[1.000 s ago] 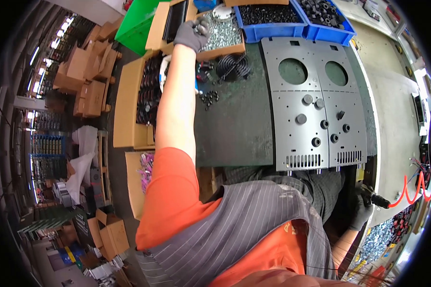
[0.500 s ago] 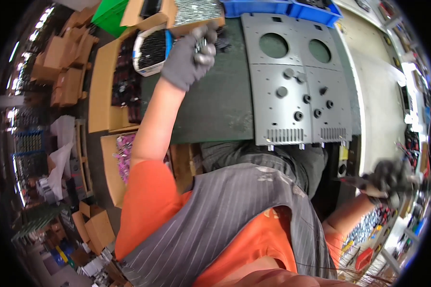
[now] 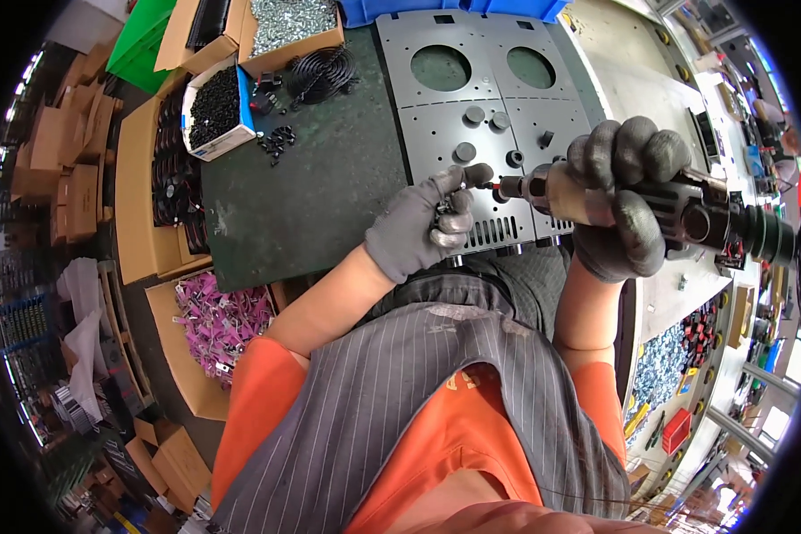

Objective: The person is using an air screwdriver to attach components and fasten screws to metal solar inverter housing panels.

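Observation:
My left hand (image 3: 416, 230), in a grey glove, is curled around small shiny screws (image 3: 442, 207). Its thumb and forefinger meet the tip of a power screwdriver (image 3: 577, 198). My gloved right hand (image 3: 635, 214) grips that screwdriver by its body, with the bit pointing left. Both hands are above the near part of two grey metal panels, the left panel (image 3: 427, 111) and the right panel (image 3: 543, 114), lying side by side. Several black round knob-like parts (image 3: 465, 151) stand on the panels. What the bit touches is too small to tell.
On the dark green table (image 3: 303, 205) lie black wire fan guards (image 3: 322, 76) and small black parts (image 3: 278, 142). A box of black pieces (image 3: 215, 109) and a carton of silver screws (image 3: 289, 25) stand at the far left. Blue bins (image 3: 400, 9) line the back edge.
My left hand has come from the screw carton back to the panels' near edge. My right hand has brought the screwdriver up from the lower right, its tip to the left fingers.

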The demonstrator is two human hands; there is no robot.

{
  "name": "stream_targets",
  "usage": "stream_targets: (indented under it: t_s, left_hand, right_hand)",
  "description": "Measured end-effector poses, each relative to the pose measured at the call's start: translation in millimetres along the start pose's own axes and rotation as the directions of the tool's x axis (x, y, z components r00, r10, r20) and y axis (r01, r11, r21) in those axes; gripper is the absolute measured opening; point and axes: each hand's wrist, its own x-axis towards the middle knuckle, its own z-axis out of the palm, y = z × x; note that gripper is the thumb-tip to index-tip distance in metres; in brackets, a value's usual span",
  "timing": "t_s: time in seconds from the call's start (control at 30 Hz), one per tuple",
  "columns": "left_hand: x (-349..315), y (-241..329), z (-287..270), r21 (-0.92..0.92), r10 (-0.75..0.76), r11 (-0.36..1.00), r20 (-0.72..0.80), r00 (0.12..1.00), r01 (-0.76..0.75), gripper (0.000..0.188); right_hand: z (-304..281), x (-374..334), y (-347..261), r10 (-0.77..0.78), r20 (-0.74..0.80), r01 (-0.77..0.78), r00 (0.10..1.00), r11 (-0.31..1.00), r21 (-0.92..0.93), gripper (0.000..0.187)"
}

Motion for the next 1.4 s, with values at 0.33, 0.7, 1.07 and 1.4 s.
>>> stream_targets:
  t_s: [0.33,0.7,1.07,1.4]
  left_hand:
    - [2.7,-11.6,1.6,-0.131,-0.045,0.990,0.013,0.999,0.046,0.033]
    - [6.1,-22.4,4.1,-0.150,-0.059,0.987,0.003,0.998,0.058,0.032]
    - [4.1,-31.6,20.1,-0.103,-0.024,0.995,-0.137,0.990,0.010,0.032]
    - [13.3,24.1,-5.4,0.424,0.084,0.905,-0.093,0.992,-0.037,0.033]
  right_hand:
    - [15.3,-14.0,2.2,-0.078,-0.134,0.061,0.988,0.990,-0.125,0.030]
    - [10.0,-27.3,-6.7,-0.089,-0.099,0.077,0.991,0.990,-0.122,0.035]
    - [9.7,-36.2,-6.1,-0.175,-0.049,0.164,0.983,0.970,-0.177,0.034]
    - [-38.6,-20.6,-11.7,-0.159,-0.409,0.174,0.898,0.985,0.000,0.049]
